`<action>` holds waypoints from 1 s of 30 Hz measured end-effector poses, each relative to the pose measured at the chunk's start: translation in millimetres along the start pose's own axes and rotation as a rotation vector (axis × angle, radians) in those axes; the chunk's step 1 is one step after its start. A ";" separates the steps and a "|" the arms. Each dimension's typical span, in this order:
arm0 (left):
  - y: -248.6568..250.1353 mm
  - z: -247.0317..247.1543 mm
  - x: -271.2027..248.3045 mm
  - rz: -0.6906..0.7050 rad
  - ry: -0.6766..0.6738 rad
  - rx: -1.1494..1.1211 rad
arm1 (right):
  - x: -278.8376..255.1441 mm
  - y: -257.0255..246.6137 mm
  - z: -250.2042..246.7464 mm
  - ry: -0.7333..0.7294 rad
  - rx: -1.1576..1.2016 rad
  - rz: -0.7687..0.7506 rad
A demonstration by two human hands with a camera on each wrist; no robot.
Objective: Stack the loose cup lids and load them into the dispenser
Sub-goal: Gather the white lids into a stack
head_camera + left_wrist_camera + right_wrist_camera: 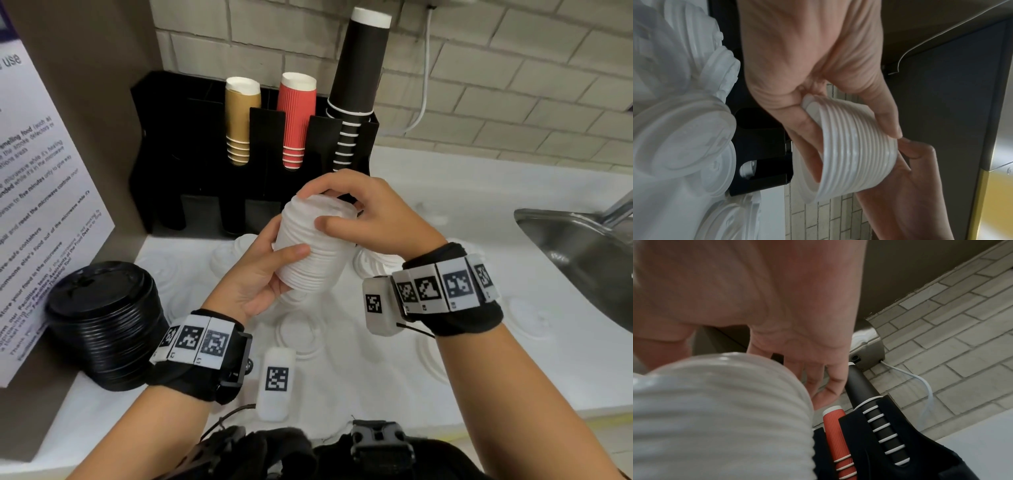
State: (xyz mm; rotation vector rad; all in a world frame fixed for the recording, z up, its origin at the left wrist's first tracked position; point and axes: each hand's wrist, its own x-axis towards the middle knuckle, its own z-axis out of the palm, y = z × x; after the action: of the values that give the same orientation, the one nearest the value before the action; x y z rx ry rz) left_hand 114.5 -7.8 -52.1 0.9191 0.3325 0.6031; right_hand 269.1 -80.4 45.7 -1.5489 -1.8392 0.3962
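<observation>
Lid stack: a nested stack of white lids [313,246] held tilted in the air above the table [513,359], in front of the dispenser.
Left hand: left hand [260,277] cups the lower end of the stack from 8 o'clock, thumb across its ribbed side, fingers [801,129] curled round it.
Right hand: right hand [363,212] comes over the upper end from 2 o'clock, thumb on the side and fingers clasping the top rim.
Loose lids: more white loose lids [298,334] lie scattered flat on the table beneath both hands (hard to count, white on white).
Dispenser: black dispenser [161,144] at 12 o'clock, holding gold cups [241,120], red cups [296,120] and black cups [359,75].
Black lids: a stack of black lids [102,325] at 9 o'clock.
Sink: steel sink [582,250] at 3 o'clock.
</observation>
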 end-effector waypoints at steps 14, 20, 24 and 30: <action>1.4 -9.1 4.7 -0.006 0.041 -0.084 | -7.2 12.4 -19.2 0.141 0.021 0.110; -0.3 -9.8 10.8 0.024 0.161 -0.193 | -25.8 74.9 -56.7 0.068 -0.103 0.504; 2.1 -6.0 13.2 0.047 0.183 -0.195 | -27.7 120.2 -54.5 -0.156 -0.269 0.738; -0.5 -3.1 8.5 0.083 0.179 -0.167 | -16.9 149.7 -22.0 -0.406 -0.497 0.774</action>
State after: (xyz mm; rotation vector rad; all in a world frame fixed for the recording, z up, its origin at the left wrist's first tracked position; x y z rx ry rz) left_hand 119.8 -0.8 -54.4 0.7223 0.3992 0.7808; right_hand 395.5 -64.6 -37.8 -2.6907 -1.6151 0.6711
